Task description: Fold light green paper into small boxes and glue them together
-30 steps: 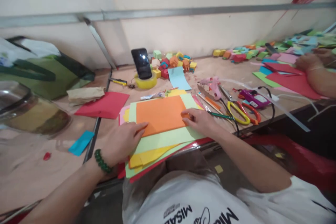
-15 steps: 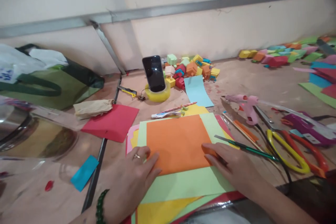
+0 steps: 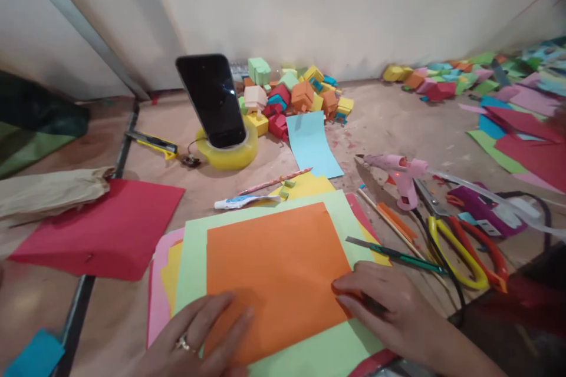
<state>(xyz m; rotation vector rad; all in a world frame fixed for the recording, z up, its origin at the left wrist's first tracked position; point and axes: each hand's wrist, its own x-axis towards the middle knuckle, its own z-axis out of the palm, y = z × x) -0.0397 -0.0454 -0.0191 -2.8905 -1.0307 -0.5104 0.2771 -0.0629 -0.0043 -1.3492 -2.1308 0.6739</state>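
On top of the paper stack, right at the near edge of the workbench (image 3: 398, 123), sits the orange sheet (image 3: 278, 271), and both hands are on it. Left hand (image 3: 194, 339) lies flat and spread, a ring on one finger, fingertips pressing down on the sheet's near left corner; nothing gripped, just palm and fingers holding it down. Right hand (image 3: 389, 312) is at the sheet's near right corner, fingers curled low against the edge with the tips on the orange paper — it looks like a light pinch at that corner, though whether the paper is actually caught between the fingers I can't tell from here.

Under the orange sheet lies a pale green sheet (image 3: 340, 353), with yellow and pink sheets peeking out to the left of it. Just right of the orange sheet lies a green-handled craft knife (image 3: 398, 254), and beyond that the yellow-handled scissors (image 3: 460, 259) beside an orange-handled pair. Past the sheet's far right corner, a pink glue gun (image 3: 400, 174). Behind the sheet, a glue tube (image 3: 241, 202), a light blue paper (image 3: 312, 144), and further back a phone (image 3: 214, 100) propped upright in a yellow tape roll (image 3: 232, 156), a pile of coloured paper cubes (image 3: 296, 94) just beside it. Left of the orange sheet, a red sheet (image 3: 106, 232) rests on the bench.
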